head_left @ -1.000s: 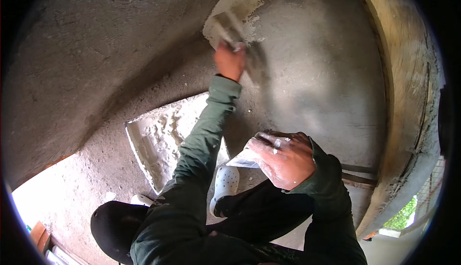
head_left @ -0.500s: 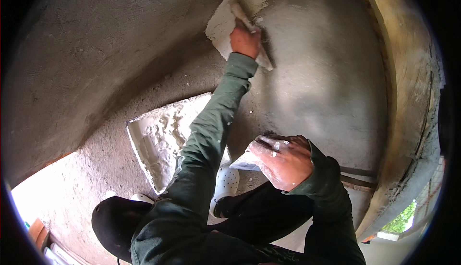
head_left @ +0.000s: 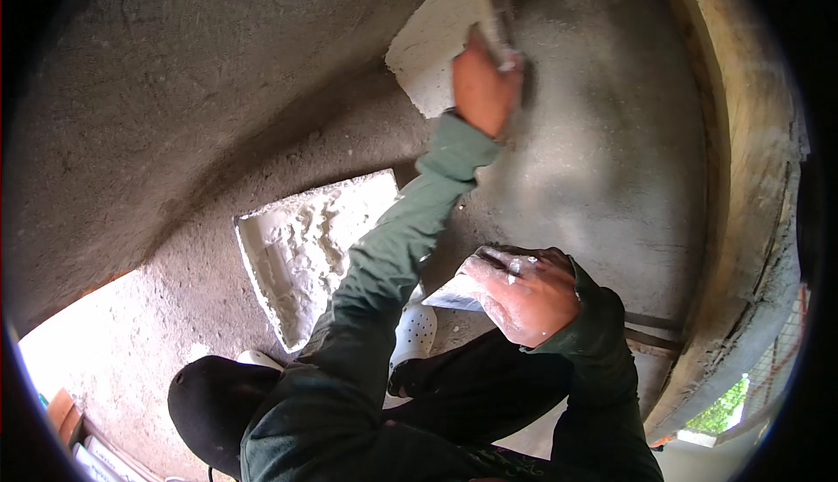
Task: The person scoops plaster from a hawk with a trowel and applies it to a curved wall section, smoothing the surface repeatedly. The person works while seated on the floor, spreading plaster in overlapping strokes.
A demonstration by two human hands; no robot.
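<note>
Stretched out to the wall, my left hand (head_left: pixel 487 89) is closed round a plastering trowel (head_left: pixel 495 10), which is blurred by motion. The trowel lies against the wall at the right edge of a patch of wet white plaster (head_left: pixel 432 45). My right hand (head_left: pixel 528 297), spotted with white plaster, is closed lower down, in front of my knee. From its fingers a flat metal blade (head_left: pixel 456 297) of a putty knife or scraper sticks out to the left; its handle is hidden. Under my left forearm stands a tray (head_left: pixel 262 294) of white plaster, partly covered by my sleeve.
A rough grey wall (head_left: pixel 175 89) curves round on the left and meets the smoother grey wall (head_left: pixel 602 133) ahead. At the right runs a thick wooden beam (head_left: pixel 759 150). A white clog (head_left: pixel 413 333) on my foot is close to the tray. Boards (head_left: pixel 65 416) lie at lower left.
My left hand has moved right along the wall, and the trowel has swung more upright. My right hand and its blade have barely shifted.
</note>
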